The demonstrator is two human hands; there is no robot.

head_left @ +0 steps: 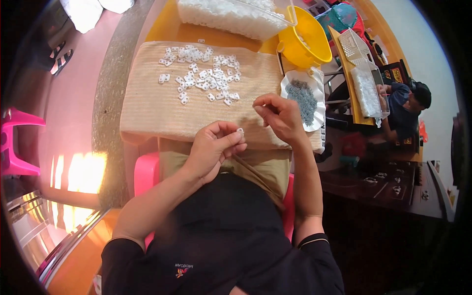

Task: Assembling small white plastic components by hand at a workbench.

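My left hand [216,147] pinches a small white plastic piece [240,131] between thumb and forefinger, near the table's front edge. To its right, my right hand [281,117] is raised with thumb and fingers pinched together; whatever may be between them is too small to make out. Just beyond the right hand lies a white wavy-rimmed dish [315,83] holding a heap of tiny grey pieces [302,101]. Many white two-holed plastic pieces [211,78] are scattered loosely over the tan cloth [152,108] farther from me.
At the back stands a clear bin [236,22] full of white pieces, with a yellow basin [307,39] beside it. A pink stool [19,140] is at far left. On the right, another person [410,105] sits by a second table with a clear box [366,93].
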